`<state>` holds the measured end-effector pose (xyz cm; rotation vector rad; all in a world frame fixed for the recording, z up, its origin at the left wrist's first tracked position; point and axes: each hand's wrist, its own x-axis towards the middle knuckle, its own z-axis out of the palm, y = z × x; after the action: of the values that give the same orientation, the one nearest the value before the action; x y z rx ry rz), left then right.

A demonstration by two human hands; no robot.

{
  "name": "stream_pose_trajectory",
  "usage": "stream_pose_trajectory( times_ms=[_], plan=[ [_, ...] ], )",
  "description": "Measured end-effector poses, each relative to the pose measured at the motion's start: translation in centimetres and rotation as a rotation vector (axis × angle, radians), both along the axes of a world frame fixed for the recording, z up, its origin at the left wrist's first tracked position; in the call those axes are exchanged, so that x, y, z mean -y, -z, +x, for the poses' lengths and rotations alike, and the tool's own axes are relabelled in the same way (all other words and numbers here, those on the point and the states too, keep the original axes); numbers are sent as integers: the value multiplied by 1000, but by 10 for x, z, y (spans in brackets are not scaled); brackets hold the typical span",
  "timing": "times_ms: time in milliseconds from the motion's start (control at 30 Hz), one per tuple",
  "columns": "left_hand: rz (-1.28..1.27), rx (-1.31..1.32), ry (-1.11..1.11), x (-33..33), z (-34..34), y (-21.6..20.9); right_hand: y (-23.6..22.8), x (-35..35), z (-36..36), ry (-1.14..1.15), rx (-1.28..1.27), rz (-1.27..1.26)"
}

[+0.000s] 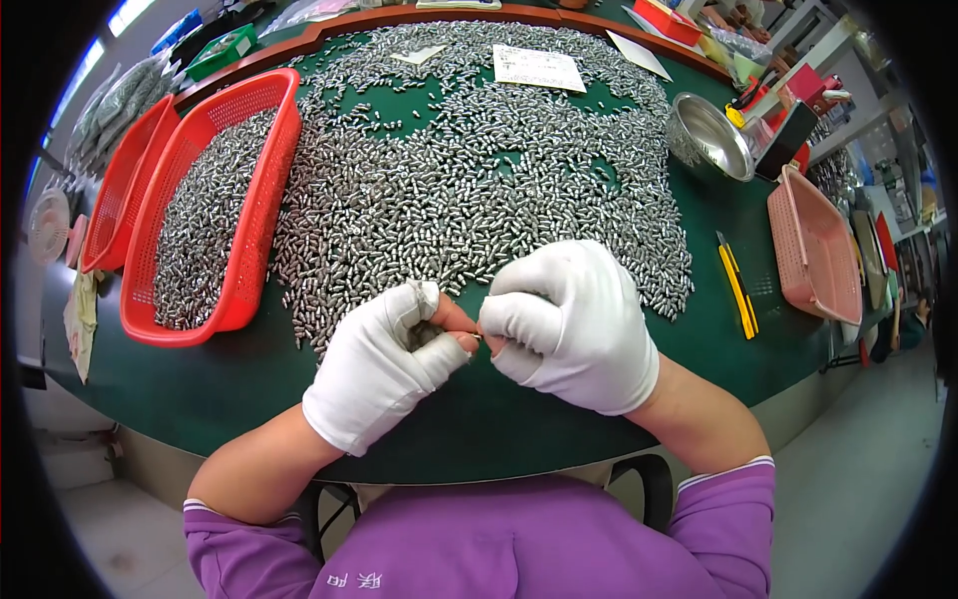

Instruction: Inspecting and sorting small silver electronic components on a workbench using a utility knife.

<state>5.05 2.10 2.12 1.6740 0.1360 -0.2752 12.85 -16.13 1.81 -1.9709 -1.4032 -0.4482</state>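
Both hands wear white gloves with some bare fingertips and meet over the near part of the green table. My left hand [384, 349] is closed in a pinch, thumb against forefinger. My right hand [579, 324] is curled, its fingertips touching those of the left. Whatever sits between the fingertips is tiny and mostly hidden; only a small light glint shows there. Just beyond the hands spreads a wide layer of small shiny metal parts [429, 200], short and rounded, covering much of the table.
At the left stands a red plastic basket [284, 150] filled with similar parts, beside another red basket [110, 230]. To the right are a steel bowl [733, 150], a yellow utility knife [736, 285] and a pink basket [798, 250]. Paper sheets [539, 68] lie on the parts.
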Motion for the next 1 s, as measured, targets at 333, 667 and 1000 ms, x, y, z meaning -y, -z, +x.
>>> stream_pose_trajectory(
  times_ms=[333,667,1000],
  plan=[
    [-184,-107,8,-3,1,-5,5,14,14,219,59,85],
    [174,458,-96,-9,-1,13,-17,78,23,823,338,97],
    [742,783,191,39,-50,1,39,237,-15,1473,-174,-202]
  ],
)
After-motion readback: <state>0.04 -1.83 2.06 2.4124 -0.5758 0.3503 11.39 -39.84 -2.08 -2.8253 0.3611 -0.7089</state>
